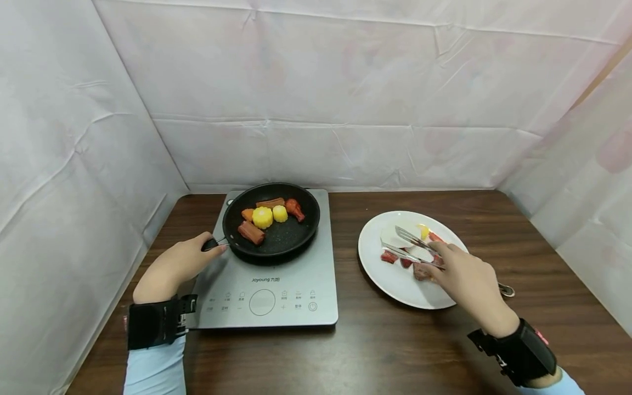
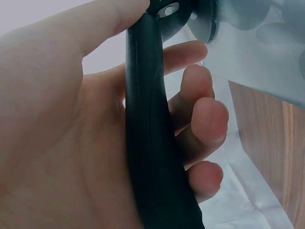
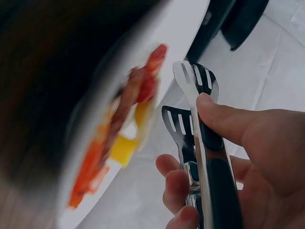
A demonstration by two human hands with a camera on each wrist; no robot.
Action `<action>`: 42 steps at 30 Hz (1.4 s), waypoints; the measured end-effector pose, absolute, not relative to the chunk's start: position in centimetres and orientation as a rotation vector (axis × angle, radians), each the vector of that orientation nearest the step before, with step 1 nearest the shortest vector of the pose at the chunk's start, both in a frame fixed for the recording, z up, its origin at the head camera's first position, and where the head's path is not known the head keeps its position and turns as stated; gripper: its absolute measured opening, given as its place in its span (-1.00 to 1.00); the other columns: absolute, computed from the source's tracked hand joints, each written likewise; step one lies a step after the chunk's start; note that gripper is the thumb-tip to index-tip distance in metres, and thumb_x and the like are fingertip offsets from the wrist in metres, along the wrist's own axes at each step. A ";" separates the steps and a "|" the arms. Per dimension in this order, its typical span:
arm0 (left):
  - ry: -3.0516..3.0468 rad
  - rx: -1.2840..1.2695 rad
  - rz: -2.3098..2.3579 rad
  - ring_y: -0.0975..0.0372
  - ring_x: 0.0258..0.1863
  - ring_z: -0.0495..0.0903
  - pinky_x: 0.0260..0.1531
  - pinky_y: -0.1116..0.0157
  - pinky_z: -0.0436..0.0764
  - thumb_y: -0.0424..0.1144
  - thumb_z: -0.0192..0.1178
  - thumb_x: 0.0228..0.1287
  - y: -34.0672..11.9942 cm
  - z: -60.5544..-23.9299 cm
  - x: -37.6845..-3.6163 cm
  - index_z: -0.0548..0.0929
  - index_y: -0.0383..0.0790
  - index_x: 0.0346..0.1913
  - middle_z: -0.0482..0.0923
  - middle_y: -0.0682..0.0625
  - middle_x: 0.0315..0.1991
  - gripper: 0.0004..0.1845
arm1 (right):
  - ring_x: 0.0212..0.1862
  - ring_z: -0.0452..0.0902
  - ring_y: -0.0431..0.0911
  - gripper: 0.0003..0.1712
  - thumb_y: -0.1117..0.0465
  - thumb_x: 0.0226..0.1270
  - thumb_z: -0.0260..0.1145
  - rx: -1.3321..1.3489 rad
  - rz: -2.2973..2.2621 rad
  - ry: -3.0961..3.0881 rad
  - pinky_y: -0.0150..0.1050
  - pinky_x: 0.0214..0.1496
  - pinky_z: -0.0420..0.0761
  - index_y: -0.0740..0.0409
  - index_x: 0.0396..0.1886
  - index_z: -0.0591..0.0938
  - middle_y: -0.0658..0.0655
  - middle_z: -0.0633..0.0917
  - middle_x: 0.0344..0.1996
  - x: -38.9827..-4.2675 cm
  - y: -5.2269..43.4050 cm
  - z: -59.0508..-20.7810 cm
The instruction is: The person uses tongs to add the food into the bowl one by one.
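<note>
My left hand (image 1: 180, 264) grips the black handle (image 2: 150, 119) of a frying pan (image 1: 288, 238), fingers curled round it and thumb along the top. In the pan are two yellow corn pieces (image 1: 262, 218), two ridged brown pieces (image 1: 250, 232), a small drumstick (image 1: 294, 210) and an orange chunk (image 1: 247, 214). My right hand (image 1: 469, 280) holds metal food tongs (image 3: 202, 138) with dark grips, thumb on one arm and fingers round the other. Their slotted tips are parted, with nothing between them in the right wrist view. They hover over a white plate (image 1: 367, 247).
Under the pan lies a silver induction cooktop (image 1: 296, 282) at the left of the wooden table (image 1: 395, 351). The plate carries red meat pieces (image 1: 389, 257), a brown chunk (image 1: 421, 271) and white-and-yellow egg (image 1: 423, 231). White sheeting (image 1: 326, 159) walls the back and sides.
</note>
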State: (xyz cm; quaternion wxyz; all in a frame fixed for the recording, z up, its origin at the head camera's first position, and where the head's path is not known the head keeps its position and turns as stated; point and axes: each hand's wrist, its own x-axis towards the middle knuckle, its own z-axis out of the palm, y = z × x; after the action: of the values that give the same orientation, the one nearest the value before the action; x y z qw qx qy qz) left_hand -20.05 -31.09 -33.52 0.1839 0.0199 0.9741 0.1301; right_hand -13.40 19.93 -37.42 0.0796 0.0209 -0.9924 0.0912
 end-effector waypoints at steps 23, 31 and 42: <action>2.755 0.059 0.356 -0.39 0.31 0.43 0.15 -0.33 0.51 0.25 -0.16 0.58 -31.0 -33.5 -20.0 0.11 -0.47 0.55 0.30 -0.56 0.40 -0.12 | -0.65 0.39 -0.12 -0.41 0.15 -0.03 0.65 0.288 0.061 -2.608 -0.30 -0.70 0.13 0.11 0.07 0.71 0.12 0.67 -0.48 -13.6 20.8 -39.3; 2.752 0.059 0.360 -0.38 0.30 0.45 0.13 -0.32 0.52 0.26 -0.16 0.58 -31.1 -33.5 -20.1 0.10 -0.47 0.55 0.31 -0.55 0.40 -0.12 | -0.73 0.37 -0.06 -0.83 0.19 0.23 0.50 0.228 0.130 -2.648 -0.21 -0.75 0.12 0.08 -0.26 0.66 0.08 0.62 -0.62 -13.9 20.4 -39.7; 2.748 0.060 0.373 -0.35 0.28 0.49 0.09 -0.29 0.56 0.26 -0.17 0.58 -31.0 -33.4 -20.1 0.12 -0.45 0.55 0.35 -0.54 0.38 -0.13 | -0.74 0.34 0.00 -0.59 0.07 0.35 0.42 0.101 0.163 -2.699 -0.15 -0.76 0.19 0.30 -0.01 0.64 0.24 0.58 -0.58 -13.7 21.4 -38.7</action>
State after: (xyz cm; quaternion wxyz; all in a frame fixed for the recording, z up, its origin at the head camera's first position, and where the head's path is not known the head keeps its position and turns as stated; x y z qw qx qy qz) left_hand -20.07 -31.00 -33.41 0.1827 0.0211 0.9740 0.1324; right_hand -13.68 21.36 -38.68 0.2161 0.0365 -0.9739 0.0589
